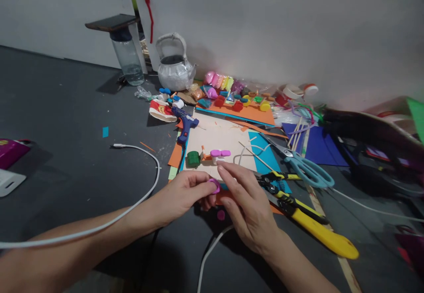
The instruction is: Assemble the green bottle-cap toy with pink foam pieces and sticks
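Fingers of your left hand [180, 191] are pinching a pink piece [216, 186].
Your right hand [251, 204] is hovering, fingers parted; pliers [271, 180] are lying beside it, scissors [298, 160] beyond.

Dark table [76, 94], metal kettle [174, 76], clear bottle [128, 59], blue scrap [105, 132].

The held piece [216, 187] is magenta, the glue gun [187, 125] blue.
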A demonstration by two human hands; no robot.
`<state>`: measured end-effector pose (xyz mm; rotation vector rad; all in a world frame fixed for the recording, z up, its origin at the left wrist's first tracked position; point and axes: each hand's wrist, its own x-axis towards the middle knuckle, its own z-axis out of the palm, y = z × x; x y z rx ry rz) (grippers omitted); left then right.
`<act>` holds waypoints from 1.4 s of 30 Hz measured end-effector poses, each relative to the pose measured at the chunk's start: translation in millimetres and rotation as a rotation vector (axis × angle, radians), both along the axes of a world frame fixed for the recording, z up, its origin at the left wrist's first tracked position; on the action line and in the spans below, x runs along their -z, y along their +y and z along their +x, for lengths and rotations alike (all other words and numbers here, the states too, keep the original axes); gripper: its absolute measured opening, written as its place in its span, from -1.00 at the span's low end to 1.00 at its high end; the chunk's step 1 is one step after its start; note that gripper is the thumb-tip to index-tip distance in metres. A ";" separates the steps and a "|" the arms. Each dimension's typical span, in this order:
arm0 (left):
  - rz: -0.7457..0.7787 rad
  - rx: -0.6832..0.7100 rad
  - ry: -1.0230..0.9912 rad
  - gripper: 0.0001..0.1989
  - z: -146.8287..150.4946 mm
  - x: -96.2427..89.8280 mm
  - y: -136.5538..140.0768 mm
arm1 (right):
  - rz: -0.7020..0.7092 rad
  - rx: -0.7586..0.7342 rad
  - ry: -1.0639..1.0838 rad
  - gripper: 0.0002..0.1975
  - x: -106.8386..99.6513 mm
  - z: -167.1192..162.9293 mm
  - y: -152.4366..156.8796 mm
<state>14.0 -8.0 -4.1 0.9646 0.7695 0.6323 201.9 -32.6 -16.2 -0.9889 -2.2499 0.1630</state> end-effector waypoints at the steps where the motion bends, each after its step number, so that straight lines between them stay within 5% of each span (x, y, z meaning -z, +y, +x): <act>1: 0.009 0.001 0.000 -0.68 -0.4 0.0 0.0 | -0.012 0.001 0.009 -0.44 0.0 -0.2 -0.3; 42: 0.020 -0.007 -0.057 -0.83 -0.4 0.9 -1.6 | -0.152 -0.021 0.160 -0.58 0.2 -6.3 -3.9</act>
